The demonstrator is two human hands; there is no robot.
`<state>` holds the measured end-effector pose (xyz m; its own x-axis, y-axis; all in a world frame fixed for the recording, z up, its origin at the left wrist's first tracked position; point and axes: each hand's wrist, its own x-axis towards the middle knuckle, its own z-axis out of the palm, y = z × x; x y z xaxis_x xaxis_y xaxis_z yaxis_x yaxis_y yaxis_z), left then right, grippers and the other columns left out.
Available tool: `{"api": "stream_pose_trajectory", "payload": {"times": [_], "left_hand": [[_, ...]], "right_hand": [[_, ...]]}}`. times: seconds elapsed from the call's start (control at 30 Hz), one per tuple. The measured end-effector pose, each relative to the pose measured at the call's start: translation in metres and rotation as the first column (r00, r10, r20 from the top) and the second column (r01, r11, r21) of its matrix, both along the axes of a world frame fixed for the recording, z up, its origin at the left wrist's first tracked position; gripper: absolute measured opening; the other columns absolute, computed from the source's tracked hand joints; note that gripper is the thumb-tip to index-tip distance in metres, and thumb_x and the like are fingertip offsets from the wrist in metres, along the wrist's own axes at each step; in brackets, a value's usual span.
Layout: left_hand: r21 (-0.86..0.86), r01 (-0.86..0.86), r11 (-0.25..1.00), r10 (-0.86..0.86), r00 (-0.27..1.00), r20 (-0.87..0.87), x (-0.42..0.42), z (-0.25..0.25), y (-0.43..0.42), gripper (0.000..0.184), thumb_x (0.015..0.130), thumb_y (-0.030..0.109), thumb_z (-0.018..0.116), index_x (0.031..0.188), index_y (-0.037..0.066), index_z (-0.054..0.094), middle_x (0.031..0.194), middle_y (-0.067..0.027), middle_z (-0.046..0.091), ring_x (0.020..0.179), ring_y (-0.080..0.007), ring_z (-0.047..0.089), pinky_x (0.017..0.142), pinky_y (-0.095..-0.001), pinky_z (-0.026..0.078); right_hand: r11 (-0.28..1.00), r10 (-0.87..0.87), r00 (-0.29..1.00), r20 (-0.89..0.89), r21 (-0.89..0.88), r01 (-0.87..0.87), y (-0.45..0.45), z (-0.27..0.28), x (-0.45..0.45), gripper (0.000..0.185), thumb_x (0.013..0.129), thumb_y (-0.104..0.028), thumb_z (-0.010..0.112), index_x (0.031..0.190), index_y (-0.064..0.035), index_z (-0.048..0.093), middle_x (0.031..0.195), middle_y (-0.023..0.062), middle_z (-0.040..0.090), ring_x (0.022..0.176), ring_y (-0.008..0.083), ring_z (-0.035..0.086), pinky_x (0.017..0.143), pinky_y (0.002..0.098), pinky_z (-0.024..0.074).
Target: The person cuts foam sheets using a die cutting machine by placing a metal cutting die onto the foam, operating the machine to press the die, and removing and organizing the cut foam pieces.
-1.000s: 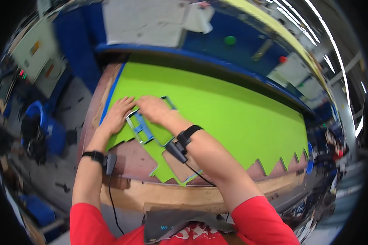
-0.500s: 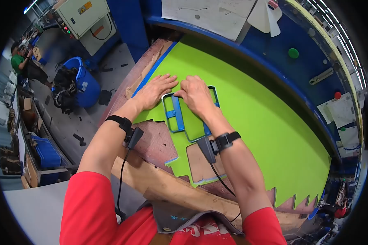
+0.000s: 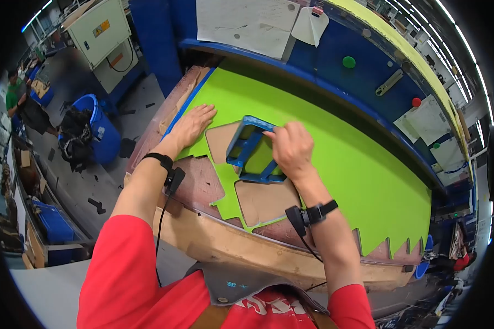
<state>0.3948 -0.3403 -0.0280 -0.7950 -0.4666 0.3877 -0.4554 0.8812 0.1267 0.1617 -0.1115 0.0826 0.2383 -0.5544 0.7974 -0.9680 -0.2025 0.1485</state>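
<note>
My left hand [image 3: 195,125] lies flat on the bright green sheet [image 3: 335,164] near its left edge, fingers spread and holding nothing. My right hand [image 3: 292,147] grips the right side of a blue metal frame [image 3: 249,147] with crossbars, which is tilted up off the sheet. Left of the frame, a cut-out opening [image 3: 218,143] in the sheet shows a tan surface. Another tan opening [image 3: 266,202] lies just below the frame. The sheet's near edge is jagged, with the reddish board [image 3: 195,183] showing beside it.
A blue machine beam [image 3: 313,74] runs behind the sheet. A wooden ledge [image 3: 230,249] borders the near side. At the left stand a blue bin [image 3: 105,137] with dark scraps and a pale control cabinet [image 3: 101,41]. A person in green [image 3: 13,96] is at the far left.
The blue frame has been lifted and tilted by my right hand, moving right and exposing a tan opening. My left hand stays flat on the sheet, farther from the frame. The camera view has shifted.
</note>
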Motion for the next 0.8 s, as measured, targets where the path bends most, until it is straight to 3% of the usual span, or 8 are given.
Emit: {"api": "stream_pose_trajectory", "payload": {"times": [0.2,0.3,0.37,0.4,0.47,0.53,0.6,0.8], "left_hand": [[-0.068,-0.031,0.997,0.032,0.999,0.013,-0.002,0.004,0.012,0.042,0.1,0.013,0.05,0.14,0.001,0.052,0.152,-0.0189,0.047,0.141,-0.0362,0.043,0.119,-0.0428,0.033],[-0.273,-0.131,0.953,0.178,0.972,0.154,-0.011,0.014,0.03,0.043,0.097,0.014,0.052,0.138,0.001,0.054,0.15,-0.0197,0.048,0.141,-0.0379,0.043,0.118,-0.0441,0.033],[-0.04,-0.109,0.993,0.106,0.992,-0.075,-0.019,0.019,0.058,0.047,0.101,0.021,0.051,0.142,0.0,0.05,0.153,-0.0211,0.046,0.142,-0.0381,0.042,0.119,-0.0427,0.033],[0.341,0.047,0.939,0.032,0.975,-0.221,-0.016,0.047,0.089,0.051,0.104,0.029,0.048,0.146,-0.001,0.047,0.155,-0.0209,0.043,0.144,-0.0366,0.041,0.12,-0.0421,0.031],[0.702,0.42,0.575,0.002,0.858,-0.514,-0.014,0.063,0.149,0.065,0.107,0.045,0.04,0.152,-0.002,0.038,0.159,-0.0199,0.037,0.147,-0.0335,0.036,0.122,-0.0417,0.026],[0.707,0.689,0.163,0.127,0.696,-0.707,-0.011,0.064,0.197,0.082,0.105,0.062,0.031,0.158,0.0,0.027,0.164,-0.0176,0.03,0.151,-0.0312,0.028,0.125,-0.0438,0.02],[0.596,0.799,-0.078,0.325,0.586,-0.743,-0.011,0.067,0.232,0.078,0.106,0.058,0.034,0.16,0.002,0.022,0.162,-0.0152,0.032,0.149,-0.0285,0.032,0.124,-0.043,0.022],[0.449,0.834,-0.32,0.54,0.55,-0.636,-0.015,0.087,0.243,0.038,0.111,0.029,0.044,0.141,0.007,0.046,0.118,-0.002,0.06,0.106,-0.0113,0.058,0.096,-0.0303,0.05]], "right_hand": [[0.935,-0.113,0.935,0.336,-0.283,0.215,0.044,-0.003,-0.009,0.018,0.092,-0.015,0.071,0.082,-0.0026,0.062,0.078,0.0126,0.057,0.07,0.0324,0.056,0.06,0.041,0.0439],[0.94,-0.167,0.74,0.651,-0.122,0.319,0.052,-0.013,-0.014,0.025,0.097,-0.018,0.069,0.082,0.0004,0.064,0.072,0.012,0.058,0.067,0.0261,0.056,0.059,0.0378,0.0439],[0.949,-0.204,0.616,0.761,-0.001,0.316,0.06,-0.023,-0.014,0.026,0.098,-0.019,0.068,0.083,0.0017,0.065,0.069,0.0113,0.058,0.065,0.0215,0.054,0.06,0.0368,0.044],[0.956,-0.23,0.468,0.853,0.108,0.274,0.064,-0.029,-0.008,0.027,0.098,-0.019,0.067,0.084,0.0031,0.066,0.067,0.0105,0.059,0.064,0.017,0.053,0.06,0.0359,0.044],[0.953,-0.262,0.296,0.919,0.198,0.23,0.067,-0.045,0.005,0.031,0.099,-0.021,0.066,0.082,0.0049,0.068,0.063,0.0064,0.058,0.063,0.0122,0.048,0.06,0.0348,0.0435],[0.939,-0.322,0.136,0.937,0.298,0.174,0.069,-0.067,0.014,0.032,0.098,-0.022,0.067,0.08,0.0049,0.068,0.062,0.0064,0.059,0.063,0.0125,0.049,0.06,0.0353,0.0432],[0.912,-0.39,0.096,0.916,0.37,0.176,0.073,-0.083,0.021,0.033,0.097,-0.022,0.068,0.079,0.0046,0.069,0.063,0.0072,0.06,0.063,0.0132,0.05,0.06,0.0361,0.0433],[0.851,-0.515,0.014,0.857,0.51,0.126,0.071,-0.138,0.026,0.039,0.095,-0.026,0.07,0.071,0.0047,0.069,0.065,0.0119,0.065,0.062,0.0204,0.06,0.061,0.0402,0.047]]}}
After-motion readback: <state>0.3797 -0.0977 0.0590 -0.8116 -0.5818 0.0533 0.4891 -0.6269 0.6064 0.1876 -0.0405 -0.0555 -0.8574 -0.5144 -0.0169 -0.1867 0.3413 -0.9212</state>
